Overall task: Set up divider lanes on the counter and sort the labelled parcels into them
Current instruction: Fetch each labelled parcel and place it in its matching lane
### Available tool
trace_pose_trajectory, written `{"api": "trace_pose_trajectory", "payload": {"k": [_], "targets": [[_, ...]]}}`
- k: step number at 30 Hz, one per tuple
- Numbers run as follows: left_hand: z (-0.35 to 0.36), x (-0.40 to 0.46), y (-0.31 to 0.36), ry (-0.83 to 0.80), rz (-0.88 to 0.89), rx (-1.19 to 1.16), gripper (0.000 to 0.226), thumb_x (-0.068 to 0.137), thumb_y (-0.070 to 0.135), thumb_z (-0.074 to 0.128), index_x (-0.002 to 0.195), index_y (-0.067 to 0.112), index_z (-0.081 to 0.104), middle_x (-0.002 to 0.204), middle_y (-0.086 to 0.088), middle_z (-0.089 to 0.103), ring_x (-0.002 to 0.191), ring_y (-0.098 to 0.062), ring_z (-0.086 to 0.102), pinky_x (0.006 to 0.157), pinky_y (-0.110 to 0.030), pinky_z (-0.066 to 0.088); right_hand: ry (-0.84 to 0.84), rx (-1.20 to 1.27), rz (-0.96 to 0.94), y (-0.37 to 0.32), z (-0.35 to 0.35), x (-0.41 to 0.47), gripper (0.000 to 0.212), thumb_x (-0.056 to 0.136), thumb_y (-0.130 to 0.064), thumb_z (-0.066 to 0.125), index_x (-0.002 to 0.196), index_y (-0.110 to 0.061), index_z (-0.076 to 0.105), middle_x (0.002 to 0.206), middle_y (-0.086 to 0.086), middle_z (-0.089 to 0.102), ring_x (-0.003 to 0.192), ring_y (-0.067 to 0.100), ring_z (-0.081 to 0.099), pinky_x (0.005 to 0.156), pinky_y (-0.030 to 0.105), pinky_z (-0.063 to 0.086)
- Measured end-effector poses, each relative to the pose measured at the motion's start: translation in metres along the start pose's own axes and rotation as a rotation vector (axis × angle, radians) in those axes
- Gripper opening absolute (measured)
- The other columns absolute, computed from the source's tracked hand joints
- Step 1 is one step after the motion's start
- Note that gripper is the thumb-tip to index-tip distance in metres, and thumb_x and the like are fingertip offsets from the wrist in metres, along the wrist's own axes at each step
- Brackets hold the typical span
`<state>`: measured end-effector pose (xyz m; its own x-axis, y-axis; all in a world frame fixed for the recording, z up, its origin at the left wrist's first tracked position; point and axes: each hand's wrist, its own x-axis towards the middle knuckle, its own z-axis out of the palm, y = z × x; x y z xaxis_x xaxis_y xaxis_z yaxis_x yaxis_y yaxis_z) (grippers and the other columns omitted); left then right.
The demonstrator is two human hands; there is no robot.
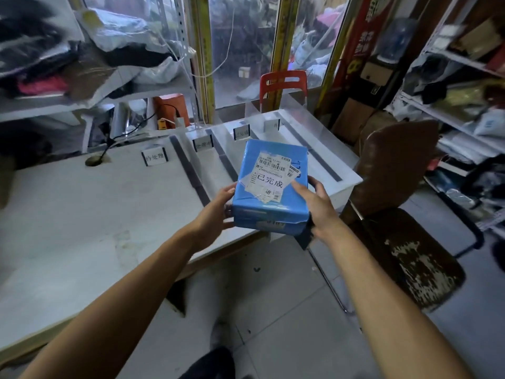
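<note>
I hold a blue wrapped parcel (270, 203) with white shipping labels on top, above the counter's front edge. My left hand (217, 212) grips its left side and my right hand (314, 206) grips its right side, thumb on the label. On the white counter (82, 214) dark divider strips (191, 173) (222, 157) (314, 157) mark out lanes. Small upright label cards stand at the back of the lanes: one far left (154, 156), one beside it (202, 143), one behind the parcel (241, 132), one far right (271, 125). The lanes hold no parcels.
A worn brown chair (396, 214) stands right of the counter. Behind it a red plastic chair (282, 83) sits by the window. Cluttered shelves fill the left (82, 69) and right (459, 77) sides. A cable hole with a black cord (95, 160) marks the counter's back left.
</note>
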<state>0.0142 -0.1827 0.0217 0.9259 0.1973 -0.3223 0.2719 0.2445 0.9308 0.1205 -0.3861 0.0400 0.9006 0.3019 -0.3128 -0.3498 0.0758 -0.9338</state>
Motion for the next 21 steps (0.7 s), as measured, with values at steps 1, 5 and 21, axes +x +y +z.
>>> {"api": "trace_pose_trajectory", "payload": {"k": [1,5,21], "targets": [[0.001,0.015,0.005,-0.001,0.016,0.051,0.042,0.107,0.050,0.035,0.141,0.031,0.052,0.135,-0.009,0.061,0.123,-0.027,0.061,0.108,-0.050,0.048,-0.003,-0.005,-0.007,-0.006,-0.003,0.012,0.051,0.095,-0.018,0.070,0.137,-0.019,0.043,0.118,0.011,0.072,0.103,0.028,0.072,0.091,0.047,0.060],[0.006,0.081,0.028,0.039,0.085,0.206,0.031,0.105,0.046,0.047,0.121,0.026,0.064,0.126,-0.003,0.067,0.119,-0.023,0.063,0.107,-0.047,0.050,-0.028,-0.014,-0.039,-0.035,-0.013,0.079,0.043,0.095,-0.015,0.070,0.133,-0.020,0.051,0.116,0.010,0.074,0.101,0.029,0.074,0.086,0.046,0.062],[-0.017,0.271,0.098,0.428,0.119,0.212,0.028,0.099,0.019,0.064,0.123,0.007,0.068,0.107,-0.002,0.072,0.104,-0.018,0.068,0.078,-0.023,0.061,-0.192,-0.623,-0.210,-0.098,0.036,0.336,0.037,0.097,-0.025,0.069,0.134,-0.021,0.064,0.123,0.001,0.066,0.109,0.024,0.068,0.089,0.041,0.062]]}}
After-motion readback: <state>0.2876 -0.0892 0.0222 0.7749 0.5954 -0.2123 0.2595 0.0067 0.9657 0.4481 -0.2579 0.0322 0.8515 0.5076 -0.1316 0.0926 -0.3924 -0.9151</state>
